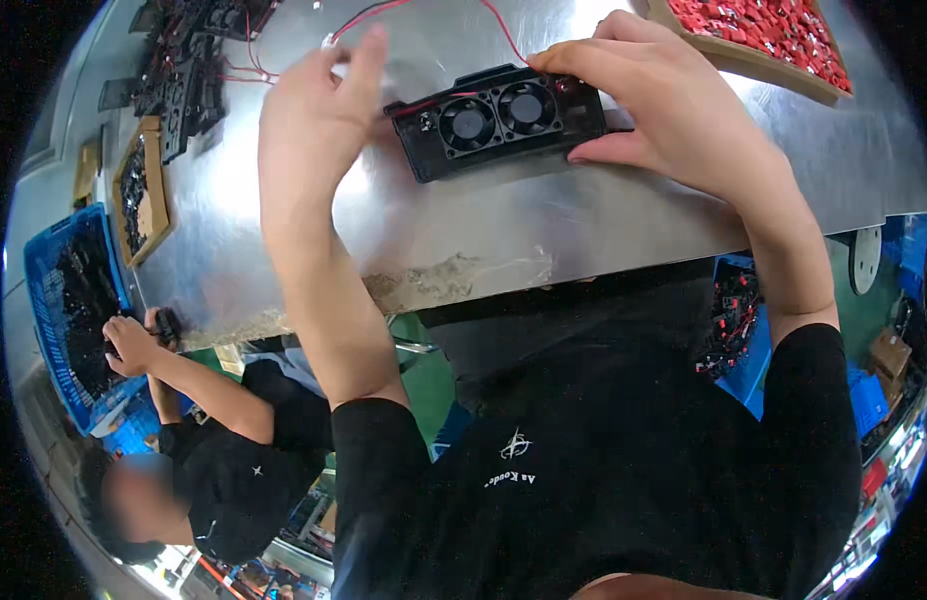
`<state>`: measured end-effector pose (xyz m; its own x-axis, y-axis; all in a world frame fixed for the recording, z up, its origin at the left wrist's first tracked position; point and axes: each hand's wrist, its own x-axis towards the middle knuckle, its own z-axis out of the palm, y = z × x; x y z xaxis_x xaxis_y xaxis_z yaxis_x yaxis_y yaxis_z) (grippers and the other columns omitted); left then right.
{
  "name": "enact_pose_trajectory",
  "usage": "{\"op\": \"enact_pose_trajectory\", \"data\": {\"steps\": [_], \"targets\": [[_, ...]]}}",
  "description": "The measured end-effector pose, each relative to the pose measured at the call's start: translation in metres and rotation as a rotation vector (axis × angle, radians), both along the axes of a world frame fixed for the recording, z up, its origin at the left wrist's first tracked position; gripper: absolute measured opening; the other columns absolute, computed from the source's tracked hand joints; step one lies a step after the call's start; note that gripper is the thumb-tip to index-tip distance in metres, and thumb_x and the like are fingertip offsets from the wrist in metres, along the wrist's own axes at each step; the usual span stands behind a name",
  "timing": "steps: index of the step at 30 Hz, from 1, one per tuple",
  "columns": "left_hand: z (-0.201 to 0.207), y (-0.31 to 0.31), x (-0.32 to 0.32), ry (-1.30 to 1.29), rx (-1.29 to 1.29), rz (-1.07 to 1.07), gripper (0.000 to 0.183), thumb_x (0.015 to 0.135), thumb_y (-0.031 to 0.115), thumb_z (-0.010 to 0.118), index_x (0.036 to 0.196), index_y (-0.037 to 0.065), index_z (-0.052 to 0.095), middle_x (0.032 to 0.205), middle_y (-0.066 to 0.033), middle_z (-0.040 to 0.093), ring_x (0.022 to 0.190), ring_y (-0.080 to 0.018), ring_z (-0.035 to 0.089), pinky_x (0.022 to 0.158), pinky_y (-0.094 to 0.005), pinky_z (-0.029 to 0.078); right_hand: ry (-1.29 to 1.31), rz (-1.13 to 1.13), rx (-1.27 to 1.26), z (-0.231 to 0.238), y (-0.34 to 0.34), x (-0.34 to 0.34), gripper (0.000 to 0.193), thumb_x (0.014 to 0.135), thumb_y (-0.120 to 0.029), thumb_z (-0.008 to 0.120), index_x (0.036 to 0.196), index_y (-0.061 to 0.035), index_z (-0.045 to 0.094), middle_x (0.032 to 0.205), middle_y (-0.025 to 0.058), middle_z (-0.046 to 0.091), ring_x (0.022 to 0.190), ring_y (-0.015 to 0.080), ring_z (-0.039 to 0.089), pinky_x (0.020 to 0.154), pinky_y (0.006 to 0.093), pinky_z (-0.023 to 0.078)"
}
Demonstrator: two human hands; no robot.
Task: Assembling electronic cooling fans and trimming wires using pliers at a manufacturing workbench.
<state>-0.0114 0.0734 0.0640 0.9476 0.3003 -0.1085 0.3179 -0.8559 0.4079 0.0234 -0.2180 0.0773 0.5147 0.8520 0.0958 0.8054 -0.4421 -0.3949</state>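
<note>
A black plastic housing point(428, 150) with two small round fans point(498, 118) set side by side lies on the metal table in front of me. My right hand point(658, 105) grips its right end, fingers along the far edge and thumb at the near edge. A red wire point(503, 30) runs from that end, curving up out of the picture. To the left of the housing, my left hand point(318, 110) is raised over the table, its thumb apart from the curled fingers. Just beyond it shows a small white connector point(329, 41) on red and black wire; no grip on it is visible.
Red parts fill a cardboard box point(838, 98) at the far right. Black housings with wires point(193, 90) are heaped at the far left, near a tray of small parts point(155, 190). A co-worker's hands point(133, 345) hold a dark part by a blue crate point(45, 300).
</note>
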Motion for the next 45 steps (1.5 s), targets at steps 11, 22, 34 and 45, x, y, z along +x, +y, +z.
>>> {"op": "enact_pose_trajectory", "data": {"steps": [11,22,34,45], "targets": [[-0.016,-0.114,-0.008,-1.218,0.050,-1.062,0.058,0.077,0.034,0.083,0.129,0.010,0.071,0.113,-0.0141,0.071,0.097,-0.0292,0.069,0.088,-0.0433,0.054,-0.288,-0.073,0.137,-0.036,-0.014,-0.006,0.058,0.074,-0.018,0.085,0.128,-0.0083,0.066,0.115,0.0109,0.067,0.109,0.0343,0.062,0.093,0.0421,0.052],[-0.036,-0.070,-0.010,-0.437,-0.061,-0.727,0.096,0.062,0.042,0.095,0.142,0.007,0.056,0.112,-0.0148,0.069,0.105,-0.0357,0.066,0.094,-0.0431,0.052,-0.055,-0.091,0.109,-0.039,-0.010,0.012,0.065,0.065,-0.015,0.090,0.125,-0.0055,0.067,0.110,0.0124,0.068,0.105,0.0298,0.064,0.092,0.0403,0.054],[-0.032,-0.074,-0.004,-0.353,-0.035,-0.699,0.071,0.064,0.042,0.095,0.114,0.000,0.065,0.108,-0.0146,0.068,0.102,-0.0333,0.066,0.091,-0.0398,0.054,1.402,-0.529,0.557,-0.009,-0.001,0.048,0.066,0.111,-0.041,0.036,0.163,-0.0052,0.018,0.132,0.0271,0.058,0.077,0.0193,0.067,0.063,0.0267,0.056],[-0.030,-0.071,0.001,-0.360,-0.056,-0.726,0.073,0.061,0.043,0.097,0.111,0.001,0.065,0.104,-0.0136,0.068,0.098,-0.0335,0.066,0.088,-0.0405,0.054,1.029,-0.127,0.464,-0.047,-0.014,0.043,0.075,0.109,-0.056,0.040,0.165,-0.0104,0.020,0.115,0.0166,0.067,0.073,0.0168,0.062,0.064,0.0260,0.052]]}}
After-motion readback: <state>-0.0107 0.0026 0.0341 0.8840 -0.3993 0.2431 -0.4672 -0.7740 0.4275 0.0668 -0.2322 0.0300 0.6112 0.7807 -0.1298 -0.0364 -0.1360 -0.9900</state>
